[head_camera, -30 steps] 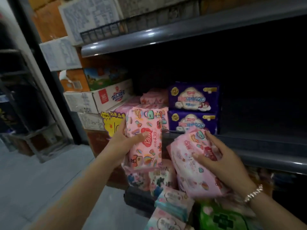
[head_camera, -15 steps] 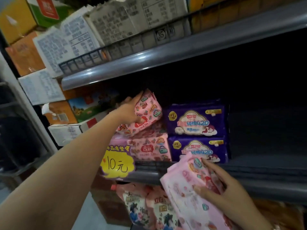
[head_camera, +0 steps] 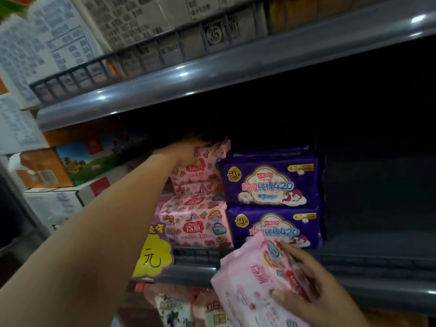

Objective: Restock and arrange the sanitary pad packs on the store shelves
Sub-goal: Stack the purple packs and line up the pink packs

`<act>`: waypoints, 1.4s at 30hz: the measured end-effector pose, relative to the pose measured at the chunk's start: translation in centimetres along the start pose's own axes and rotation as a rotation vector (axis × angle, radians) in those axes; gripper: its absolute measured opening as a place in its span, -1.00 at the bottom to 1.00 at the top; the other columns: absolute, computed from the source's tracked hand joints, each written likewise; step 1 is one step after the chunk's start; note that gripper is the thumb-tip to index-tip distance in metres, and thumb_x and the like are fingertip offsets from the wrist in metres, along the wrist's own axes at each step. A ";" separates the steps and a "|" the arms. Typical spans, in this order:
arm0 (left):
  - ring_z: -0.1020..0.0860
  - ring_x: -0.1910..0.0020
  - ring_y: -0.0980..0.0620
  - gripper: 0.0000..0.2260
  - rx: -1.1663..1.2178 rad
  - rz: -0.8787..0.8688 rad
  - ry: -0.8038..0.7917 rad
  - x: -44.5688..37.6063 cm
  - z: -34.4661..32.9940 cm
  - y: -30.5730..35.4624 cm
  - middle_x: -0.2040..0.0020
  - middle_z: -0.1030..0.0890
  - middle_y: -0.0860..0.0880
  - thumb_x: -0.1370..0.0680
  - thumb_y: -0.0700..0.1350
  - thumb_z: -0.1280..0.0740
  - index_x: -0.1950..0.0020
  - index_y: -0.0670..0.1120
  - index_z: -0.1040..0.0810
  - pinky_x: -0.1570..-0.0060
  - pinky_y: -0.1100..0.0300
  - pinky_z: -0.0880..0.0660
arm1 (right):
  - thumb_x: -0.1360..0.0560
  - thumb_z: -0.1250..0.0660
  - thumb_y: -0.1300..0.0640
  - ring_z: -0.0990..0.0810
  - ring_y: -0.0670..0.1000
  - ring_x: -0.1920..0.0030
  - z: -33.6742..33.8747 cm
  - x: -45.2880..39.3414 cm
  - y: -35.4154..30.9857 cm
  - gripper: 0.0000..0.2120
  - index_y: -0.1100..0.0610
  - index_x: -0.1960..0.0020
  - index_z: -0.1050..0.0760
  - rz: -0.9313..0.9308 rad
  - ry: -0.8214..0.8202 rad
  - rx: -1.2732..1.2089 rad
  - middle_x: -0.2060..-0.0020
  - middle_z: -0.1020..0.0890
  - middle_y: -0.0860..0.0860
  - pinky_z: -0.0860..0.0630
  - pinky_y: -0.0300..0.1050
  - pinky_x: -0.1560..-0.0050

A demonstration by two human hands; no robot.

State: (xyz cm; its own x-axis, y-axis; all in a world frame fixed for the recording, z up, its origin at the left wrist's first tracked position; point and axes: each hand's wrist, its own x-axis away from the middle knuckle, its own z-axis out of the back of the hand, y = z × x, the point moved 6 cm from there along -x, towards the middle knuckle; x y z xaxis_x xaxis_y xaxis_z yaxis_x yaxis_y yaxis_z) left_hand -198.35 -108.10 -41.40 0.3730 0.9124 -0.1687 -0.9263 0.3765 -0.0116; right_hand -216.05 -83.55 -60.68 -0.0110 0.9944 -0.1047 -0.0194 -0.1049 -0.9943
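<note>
Left hand [head_camera: 186, 151] gripping top pack [head_camera: 200, 171] atop pink stack; right hand [head_camera: 313, 289] clutching spare pack [head_camera: 254, 282], long axis tilted, stack up-left of it.

Grey metal shelf [head_camera: 212, 74] overhead with glare spots, dark unlit shelf bay [head_camera: 354, 138] beneath, stacked cardboard cartons [head_camera: 77, 161] at left

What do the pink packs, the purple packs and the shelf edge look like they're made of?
Pink pack in the right hand: soft printed plastic film, probably; it creases and has a faint sheen.
Purple packs: glossy plastic wrap, judging by the wrinkles and light glints.
Upper shelf edge: smooth grey, with bright highlights; painted metal or plastic, hard to tell.
</note>
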 end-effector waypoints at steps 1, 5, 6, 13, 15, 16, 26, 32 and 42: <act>-0.35 -0.38 -0.11 -0.41 0.009 -0.004 0.028 0.1 0.0 0.0 -0.55 -0.18 -0.06 -0.58 -0.18 -0.30 -0.53 0.15 -0.18 -0.24 0.16 -0.35 | 0.05 -0.62 -0.27 -0.62 -0.22 -0.08 -0.1 0.0 0.0 -0.07 -0.31 -0.28 -0.38 -0.001 -0.001 -0.005 -0.07 -0.61 -0.35 -0.53 -0.14 -0.18; 0.03 -0.54 -0.21 -0.34 0.029 0.133 0.119 0.8 -0.9 -2.0 -0.59 0.04 -0.08 -0.52 0.09 -0.36 -0.54 0.22 -0.11 -0.49 -0.18 0.02 | 0.02 -0.62 -0.22 -0.63 -0.20 -0.07 -0.4 0.2 0.3 -0.15 -0.37 -0.24 -0.39 -0.001 -0.014 -0.039 -0.07 -0.61 -0.34 -0.56 -0.11 -0.14; 0.07 -0.54 -0.23 -0.31 0.047 0.194 0.142 1.0 -1.3 -2.9 -0.59 0.06 -0.09 -0.49 0.19 -0.36 -0.54 0.24 -0.09 -0.46 -0.28 0.08 | 0.02 -0.62 -0.23 -0.63 -0.20 -0.07 -0.5 0.2 0.3 -0.13 -0.36 -0.24 -0.38 0.001 -0.015 -0.035 -0.08 -0.61 -0.34 -0.56 -0.09 -0.15; -0.11 -0.51 -0.24 -0.33 0.424 0.282 0.275 2.1 -3.8 -4.2 -0.57 0.06 -0.14 -0.49 0.09 -0.41 -0.52 0.18 -0.18 -0.46 -0.06 -0.18 | -0.09 -0.64 -0.10 -0.64 -0.21 -0.04 -0.6 0.1 0.2 -0.21 -0.28 -0.26 -0.42 0.022 0.005 -0.025 -0.03 -0.63 -0.32 -0.55 -0.28 -0.01; -0.11 -0.51 -0.22 -0.34 0.460 0.280 0.293 2.1 -4.2 -4.2 -0.57 0.13 -0.12 -0.51 0.00 -0.42 -0.52 0.16 -0.18 -0.46 -0.03 -0.17 | -0.13 -0.61 0.03 -0.65 -0.21 0.00 -0.5 0.0 0.3 -0.26 -0.23 -0.25 -0.44 0.025 0.012 -0.057 0.01 -0.65 -0.32 -0.55 -0.36 0.10; -0.11 -0.52 -0.22 -0.34 0.467 0.274 0.300 2.1 -4.2 -4.0 -0.57 0.15 -0.11 -0.51 -0.03 -0.42 -0.52 0.16 -0.18 -0.45 -0.04 -0.17 | -0.14 -0.61 0.07 -0.65 -0.21 0.01 -0.6 0.0 0.3 -0.27 -0.22 -0.25 -0.45 0.016 0.014 -0.078 0.03 -0.65 -0.31 -0.56 -0.36 0.13; -0.19 -0.46 0.00 -0.31 0.634 0.302 0.395 6.7 -3.1 -2.8 -0.58 0.14 -0.10 -0.54 -0.12 -0.40 -0.56 0.10 -0.10 -0.33 0.22 -0.22 | -0.24 -0.58 0.07 -0.57 -0.39 0.02 -1.9 0.6 0.6 -0.33 -0.23 -0.27 -0.43 0.058 0.051 -0.026 0.06 -0.59 -0.45 -0.50 -0.45 0.16; -0.30 -0.42 -0.10 -0.47 0.668 0.269 0.456 12.9 -3.4 -1.3 -0.49 -0.21 -0.14 -0.57 0.06 -0.31 -0.50 0.00 -0.27 -0.36 0.07 -0.28 | -0.24 -0.56 -0.01 -0.67 -0.16 0.09 -2.5 1.4 0.9 -0.33 -0.33 -0.26 -0.38 -0.005 0.026 -0.015 -0.05 -0.54 -0.24 -0.61 -0.25 0.22; -0.53 -0.18 0.04 -0.28 1.402 0.429 -0.123 25.8 -11.7 7.3 -0.25 -0.52 0.10 -0.31 0.26 -0.48 -0.40 0.19 -0.30 -0.20 -0.02 -0.47 | -0.23 -0.46 -0.02 -0.71 0.12 0.15 -2.6 2.2 0.6 -0.46 -0.11 -0.20 -0.48 -0.154 -0.055 -0.316 0.10 -0.71 0.10 -0.60 -0.06 0.25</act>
State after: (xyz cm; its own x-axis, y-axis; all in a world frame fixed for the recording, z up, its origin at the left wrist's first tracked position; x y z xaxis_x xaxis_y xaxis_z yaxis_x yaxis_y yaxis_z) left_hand -196.16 -83.73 -57.36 0.1573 0.9726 0.1713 -0.1839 -0.1415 0.9727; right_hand -213.52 -81.36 -61.54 -0.0863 0.9955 0.0398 0.2850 0.0630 -0.9565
